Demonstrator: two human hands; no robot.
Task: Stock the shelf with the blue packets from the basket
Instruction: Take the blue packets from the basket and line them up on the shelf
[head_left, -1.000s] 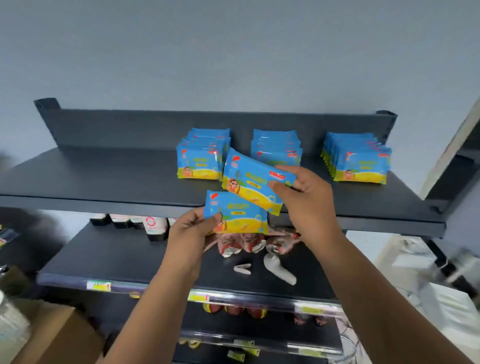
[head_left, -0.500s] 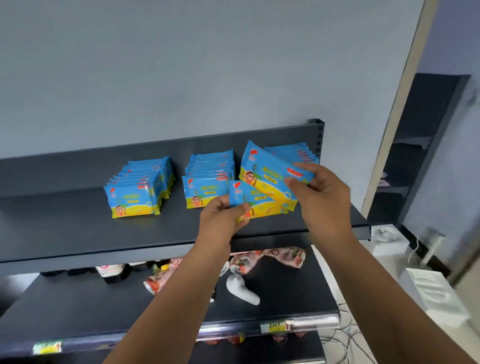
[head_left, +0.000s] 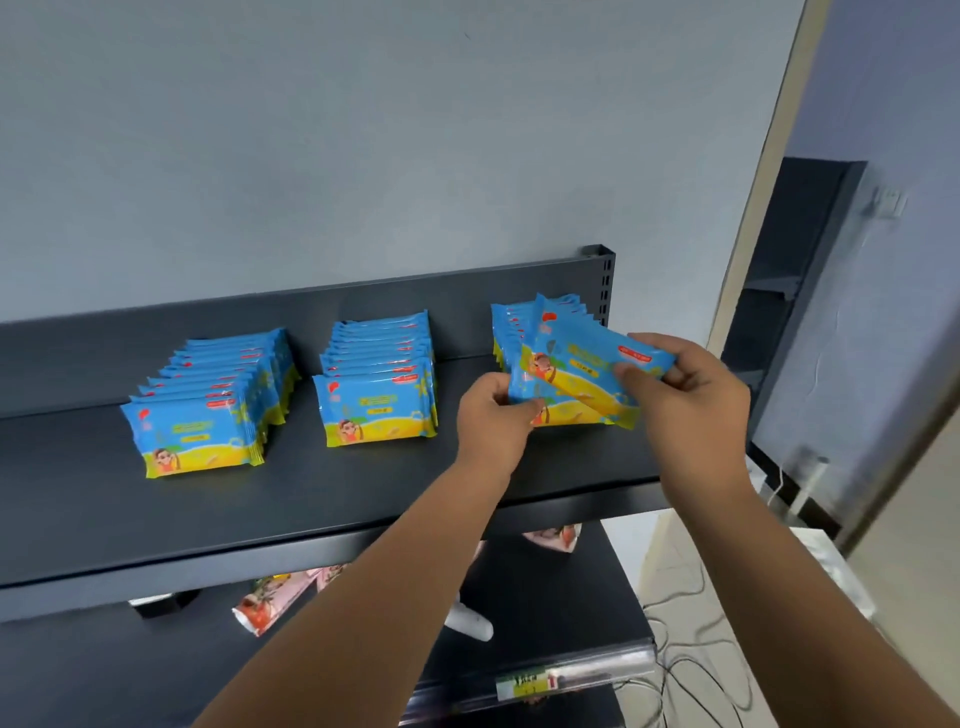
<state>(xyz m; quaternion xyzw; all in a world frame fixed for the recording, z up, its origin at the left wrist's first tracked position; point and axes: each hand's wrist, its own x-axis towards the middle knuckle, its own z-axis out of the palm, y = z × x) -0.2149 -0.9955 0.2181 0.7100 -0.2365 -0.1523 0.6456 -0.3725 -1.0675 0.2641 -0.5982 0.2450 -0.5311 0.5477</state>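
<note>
Fingers of right hand (head_left: 691, 395) are pinching tilted glossy blue-and-yellow plastic packet (head_left: 587, 364) with cartoon print; left hand (head_left: 493, 421) is pinching second identical packet (head_left: 566, 415) below it, both at right end of dark grey metal shelf (head_left: 363, 499).

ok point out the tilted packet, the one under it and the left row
tilted packet (head_left: 587, 358): head view, blue front
lower packet (head_left: 561, 415): head view, yellow bottom strip
left row (head_left: 195, 436): head view, front packet's face

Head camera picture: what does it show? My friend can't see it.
A person's left hand holds a lower blue packet and the right hand a tilted blue packet, at the right row on a dark shelf. A middle row and left row stand beside it.
</note>
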